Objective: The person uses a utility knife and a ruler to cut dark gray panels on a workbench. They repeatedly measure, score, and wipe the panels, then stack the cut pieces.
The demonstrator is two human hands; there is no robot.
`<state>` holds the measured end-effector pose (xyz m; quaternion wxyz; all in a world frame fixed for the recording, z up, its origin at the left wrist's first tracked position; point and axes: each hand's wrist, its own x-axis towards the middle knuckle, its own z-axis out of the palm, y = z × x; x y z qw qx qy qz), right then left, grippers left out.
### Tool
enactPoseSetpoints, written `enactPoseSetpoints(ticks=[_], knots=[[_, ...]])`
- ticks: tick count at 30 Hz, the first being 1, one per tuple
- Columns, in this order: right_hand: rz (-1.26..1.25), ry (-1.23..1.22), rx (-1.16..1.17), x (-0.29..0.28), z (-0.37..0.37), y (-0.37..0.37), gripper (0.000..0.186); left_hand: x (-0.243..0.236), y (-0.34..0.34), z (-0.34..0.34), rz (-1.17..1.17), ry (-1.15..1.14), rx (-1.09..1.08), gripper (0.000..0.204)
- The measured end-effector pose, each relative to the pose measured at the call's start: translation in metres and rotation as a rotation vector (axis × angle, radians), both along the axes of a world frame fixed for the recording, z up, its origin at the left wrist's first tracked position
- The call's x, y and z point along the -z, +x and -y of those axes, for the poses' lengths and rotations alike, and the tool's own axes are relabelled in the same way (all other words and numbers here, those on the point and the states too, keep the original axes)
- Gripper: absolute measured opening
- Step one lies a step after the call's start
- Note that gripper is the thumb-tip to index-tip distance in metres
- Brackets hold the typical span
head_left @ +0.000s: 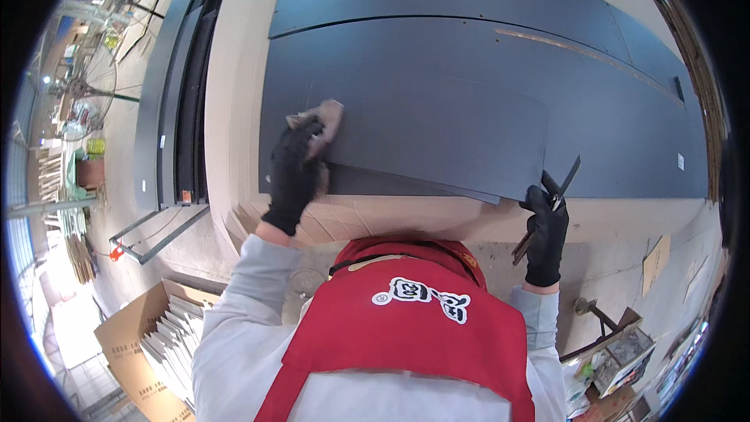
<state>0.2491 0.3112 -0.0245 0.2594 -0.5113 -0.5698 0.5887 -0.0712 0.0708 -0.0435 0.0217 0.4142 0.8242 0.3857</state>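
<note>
My left hand (295,176), in a black glove, is closed on a crumpled beige cloth (330,119) over the left part of a dark grey panel (437,101). Slight blur softens this hand. Black-gloved too, my right hand (547,227) is by the near right corner of that panel. Its fingers close round a narrow dark flat-bladed tool (572,174), whose tip points up and to the right; the tool's exact kind cannot be made out. The grey panel lies slightly askew on larger dark boards (633,141).
Cardboard (238,70) covers the work surface under the boards. More dark boards (152,117) stand stacked at the left, by a metal frame (160,236). A carton (129,336) of white strips is at lower left. A small cart (617,359) stands lower right.
</note>
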Motion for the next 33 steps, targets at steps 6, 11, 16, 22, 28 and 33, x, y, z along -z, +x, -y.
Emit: enactPoseSetpoints(ticks=[6,11,16,22,28,33], knots=[[0.069,-0.04,-0.02,0.001,-0.005,0.016,0.043,-0.013,0.035,0.018,-0.161,-0.182,0.281,0.046],[0.062,0.043,-0.1,0.001,-0.021,0.027,0.044,-0.008,-0.016,-0.02,-0.01,-0.111,0.316,0.044],[0.114,0.077,-0.144,-0.001,-0.024,0.024,0.045,-0.019,-0.083,-0.071,0.027,-0.138,0.229,0.045],[0.11,0.071,-0.122,-0.003,-0.02,0.026,0.043,0.001,-0.058,-0.018,-0.244,-0.148,0.473,0.044],[0.436,0.158,-0.186,-0.006,-0.04,0.043,0.044,-0.014,0.014,0.106,0.278,-0.273,0.298,0.037],[0.162,0.105,-0.372,-0.047,-0.035,-0.037,0.057,0.002,0.053,0.096,0.887,0.141,0.133,0.029]])
